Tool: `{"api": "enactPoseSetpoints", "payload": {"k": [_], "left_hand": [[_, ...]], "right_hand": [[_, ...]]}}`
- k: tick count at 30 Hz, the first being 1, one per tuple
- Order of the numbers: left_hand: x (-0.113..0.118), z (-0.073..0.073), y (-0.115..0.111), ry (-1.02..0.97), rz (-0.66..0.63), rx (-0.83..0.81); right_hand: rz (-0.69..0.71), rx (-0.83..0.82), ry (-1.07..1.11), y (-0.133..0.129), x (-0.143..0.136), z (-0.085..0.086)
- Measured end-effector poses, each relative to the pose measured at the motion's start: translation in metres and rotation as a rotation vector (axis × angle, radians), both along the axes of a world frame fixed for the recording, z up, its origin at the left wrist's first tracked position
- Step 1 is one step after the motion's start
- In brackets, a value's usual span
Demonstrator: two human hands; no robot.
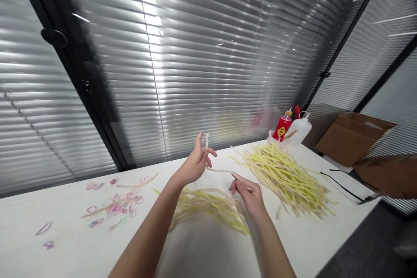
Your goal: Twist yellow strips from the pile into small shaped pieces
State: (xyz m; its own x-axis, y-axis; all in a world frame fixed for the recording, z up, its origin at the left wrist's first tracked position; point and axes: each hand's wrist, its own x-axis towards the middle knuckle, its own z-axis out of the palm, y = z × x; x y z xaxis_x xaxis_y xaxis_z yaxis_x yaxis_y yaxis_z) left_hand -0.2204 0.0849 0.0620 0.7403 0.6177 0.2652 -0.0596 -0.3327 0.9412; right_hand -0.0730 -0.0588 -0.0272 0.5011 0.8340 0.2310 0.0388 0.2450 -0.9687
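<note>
Our left hand (199, 163) is half open, fingers spread, pale strand (220, 170) running through them, tip sticking up; our right hand (249, 192) pinches the strand's other stretch, fingers closed. Strand is above the white table (137, 234), by the far edge of the small yellow-beige bunch (211, 204). Bigger pile (286, 178) lies right, red-labelled bottle (282, 127) at far right

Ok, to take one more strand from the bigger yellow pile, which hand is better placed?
Probably the right hand: it is closer to the bigger pile than the left hand. Both are busy with a strand, though.
</note>
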Motion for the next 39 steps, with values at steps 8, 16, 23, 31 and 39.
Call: {"api": "enactPoseSetpoints", "payload": {"k": [8,16,23,31,39], "left_hand": [[-0.016,-0.027,-0.039,0.047,-0.036,-0.128],[-0.032,-0.053,-0.114,-0.141,0.099,-0.507],[-0.052,-0.082,-0.157,-0.314,0.212,-0.648],[-0.065,-0.107,-0.181,-0.363,0.373,-0.585],[-0.067,-0.097,-0.207,-0.593,0.449,-0.538]], "right_hand": [[-0.238,0.088,0.251,0.016,-0.007,-0.011],[0.005,0.115,-0.087,-0.005,-0.04,0.0],[0.163,0.08,-0.046,-0.03,-0.088,-0.004],[-0.081,0.183,-0.509,-0.055,-0.133,-0.018],[-0.209,0.167,-0.583,-0.07,-0.16,-0.036]]}}
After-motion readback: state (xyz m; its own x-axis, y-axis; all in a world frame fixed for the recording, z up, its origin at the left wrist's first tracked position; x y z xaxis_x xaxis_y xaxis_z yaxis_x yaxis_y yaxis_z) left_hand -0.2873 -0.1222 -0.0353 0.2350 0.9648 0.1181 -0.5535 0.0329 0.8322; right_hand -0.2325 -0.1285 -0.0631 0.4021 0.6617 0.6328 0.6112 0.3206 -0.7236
